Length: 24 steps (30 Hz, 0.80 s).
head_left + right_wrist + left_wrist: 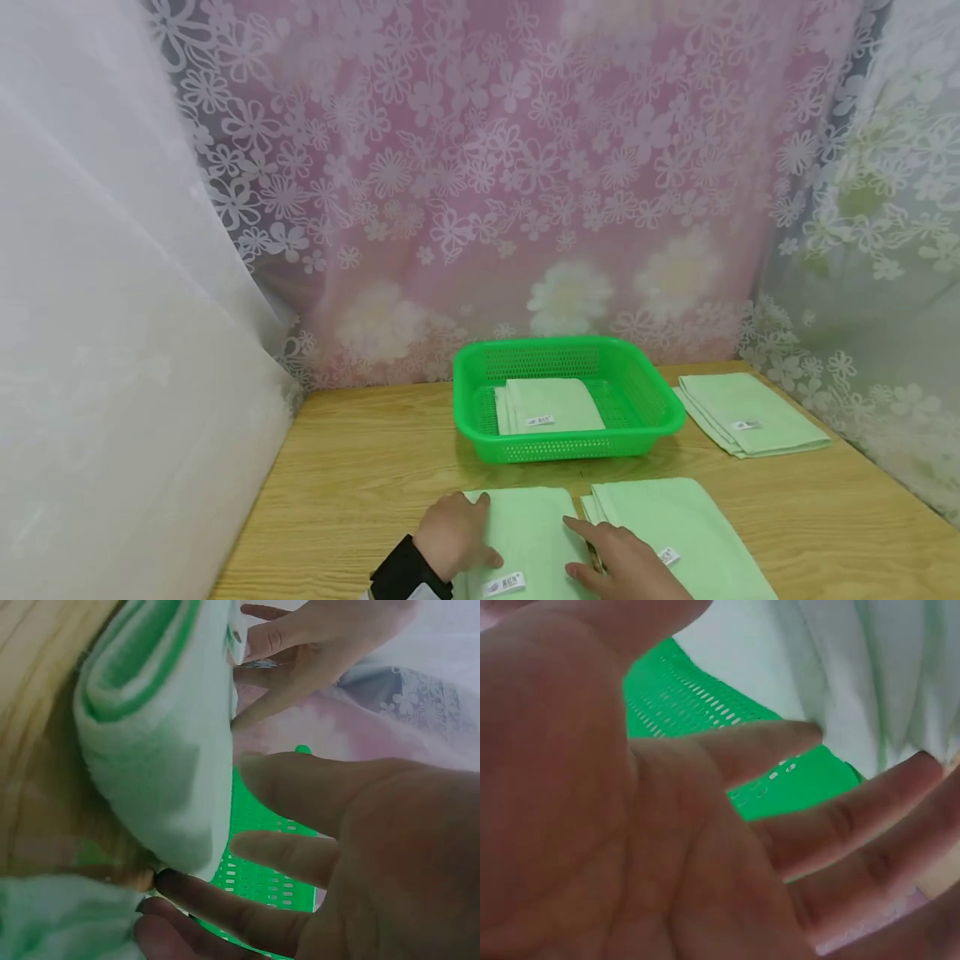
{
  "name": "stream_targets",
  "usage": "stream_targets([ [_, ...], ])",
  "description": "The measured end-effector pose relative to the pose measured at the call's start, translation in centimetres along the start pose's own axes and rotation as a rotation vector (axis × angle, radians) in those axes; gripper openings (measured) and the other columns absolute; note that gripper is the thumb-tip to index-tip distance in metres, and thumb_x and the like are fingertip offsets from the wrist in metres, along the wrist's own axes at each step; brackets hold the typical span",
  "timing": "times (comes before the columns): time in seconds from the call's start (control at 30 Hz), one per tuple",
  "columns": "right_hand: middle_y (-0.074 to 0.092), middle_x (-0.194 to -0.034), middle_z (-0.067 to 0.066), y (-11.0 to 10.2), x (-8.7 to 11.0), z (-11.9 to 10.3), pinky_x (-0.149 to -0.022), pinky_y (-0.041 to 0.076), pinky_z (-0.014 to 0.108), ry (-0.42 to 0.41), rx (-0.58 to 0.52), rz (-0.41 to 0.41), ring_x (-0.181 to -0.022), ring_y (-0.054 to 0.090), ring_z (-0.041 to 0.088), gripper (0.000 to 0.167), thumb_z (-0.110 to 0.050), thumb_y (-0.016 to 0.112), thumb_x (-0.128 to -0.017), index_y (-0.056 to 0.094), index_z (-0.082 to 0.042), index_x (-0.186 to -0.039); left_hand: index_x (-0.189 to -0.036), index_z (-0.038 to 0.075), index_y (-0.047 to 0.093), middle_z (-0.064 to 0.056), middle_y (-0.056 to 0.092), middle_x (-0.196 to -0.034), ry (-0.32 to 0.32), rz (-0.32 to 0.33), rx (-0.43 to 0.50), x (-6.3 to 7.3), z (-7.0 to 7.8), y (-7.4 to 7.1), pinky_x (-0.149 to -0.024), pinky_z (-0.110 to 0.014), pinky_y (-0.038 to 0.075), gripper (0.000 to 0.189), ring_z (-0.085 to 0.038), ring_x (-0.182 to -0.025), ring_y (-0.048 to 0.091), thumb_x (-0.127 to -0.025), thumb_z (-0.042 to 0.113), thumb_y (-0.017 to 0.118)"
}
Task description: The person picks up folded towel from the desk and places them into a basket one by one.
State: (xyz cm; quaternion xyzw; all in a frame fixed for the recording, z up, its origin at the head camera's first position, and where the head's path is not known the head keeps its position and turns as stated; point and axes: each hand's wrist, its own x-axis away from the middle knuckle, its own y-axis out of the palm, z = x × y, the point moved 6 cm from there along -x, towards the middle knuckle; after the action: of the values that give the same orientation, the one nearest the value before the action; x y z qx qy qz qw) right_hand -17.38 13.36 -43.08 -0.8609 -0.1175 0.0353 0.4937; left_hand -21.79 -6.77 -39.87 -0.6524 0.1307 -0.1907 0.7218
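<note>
A folded light green towel (536,529) with a white label lies at the front of the table, between the two hands. My left hand (456,533) is at its left edge; in the left wrist view straight fingers (855,817) reach to the towel's folded layers (870,675). On the opposite side, my right hand (626,562) has its thumb and forefinger at the towel's right edge. The right wrist view shows the rolled fold of that towel (165,780) with extended fingers (232,907) along it. A second folded towel (682,521) lies just right, partly behind the right hand.
Behind the towels stands a green perforated plastic basket (562,450) with folded towel (555,404) inside. More folded towel (753,417) lies at the back right of the wooden table (360,467). A flowered curtain (487,183) hangs behind, with pale sheets at both sides.
</note>
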Motion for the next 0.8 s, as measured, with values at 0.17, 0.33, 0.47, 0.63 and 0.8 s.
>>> stream_targets([
  [0.17, 0.054, -0.098, 0.002, 0.7, -0.2, -0.1, -0.069, 0.048, 0.037, 0.025, 0.002, -0.004, -0.074, 0.048, 0.014, 0.057, -0.035, 0.078, -0.086, 0.061, -0.009, -0.135, -0.136, 0.006, 0.061, -0.013, 0.066, -0.083, -0.084, 0.038, -0.107, -0.1, 0.0, 0.1, -0.066, -0.033, 0.053, 0.088, -0.024, -0.077, 0.065, -0.069, 0.059, 0.084],
  [0.33, 0.054, -0.103, 0.005, 1.3, -0.3, -0.2, -0.068, 0.048, 0.040, -0.022, -0.029, 0.004, -0.078, 0.051, 0.015, 0.056, -0.029, 0.079, -0.085, 0.062, -0.008, -0.134, -0.139, 0.005, 0.056, -0.014, 0.069, -0.087, -0.079, -0.012, -0.078, -0.4, 0.3, 0.4, -0.068, -0.034, 0.054, 0.088, -0.026, -0.078, 0.066, -0.073, 0.056, 0.083],
  [0.47, 0.054, -0.104, 0.003, 1.7, -0.2, -0.5, -0.067, 0.047, 0.037, -0.100, -0.009, 0.030, -0.080, 0.052, 0.012, 0.054, -0.027, 0.079, -0.085, 0.063, -0.007, -0.132, -0.143, 0.005, 0.051, -0.013, 0.069, -0.085, -0.008, -0.070, -0.013, -0.4, 0.9, 0.9, -0.066, -0.033, 0.052, 0.078, -0.025, -0.075, 0.066, -0.082, 0.044, 0.079],
  [0.63, 0.054, -0.106, 0.003, 2.0, -0.3, -0.6, -0.067, 0.048, 0.035, -0.127, 0.006, 0.045, -0.078, 0.049, 0.010, 0.053, -0.026, 0.079, -0.086, 0.063, -0.006, -0.132, -0.147, 0.009, 0.048, -0.007, 0.063, -0.073, 0.055, -0.124, 0.046, -0.1, 1.4, 1.1, -0.059, -0.030, 0.046, 0.069, -0.018, -0.063, 0.056, -0.086, 0.028, 0.074],
  [0.8, 0.057, -0.109, 0.007, 2.1, -0.4, -0.6, -0.069, 0.051, 0.041, -0.106, 0.006, 0.058, -0.087, 0.058, 0.021, 0.056, -0.024, 0.080, -0.085, 0.061, -0.002, -0.133, -0.150, 0.022, 0.046, -0.002, 0.055, -0.067, 0.067, -0.212, 0.071, 0.1, 1.5, 1.2, -0.053, -0.027, 0.038, 0.073, -0.015, -0.056, 0.045, -0.084, 0.017, 0.075],
])
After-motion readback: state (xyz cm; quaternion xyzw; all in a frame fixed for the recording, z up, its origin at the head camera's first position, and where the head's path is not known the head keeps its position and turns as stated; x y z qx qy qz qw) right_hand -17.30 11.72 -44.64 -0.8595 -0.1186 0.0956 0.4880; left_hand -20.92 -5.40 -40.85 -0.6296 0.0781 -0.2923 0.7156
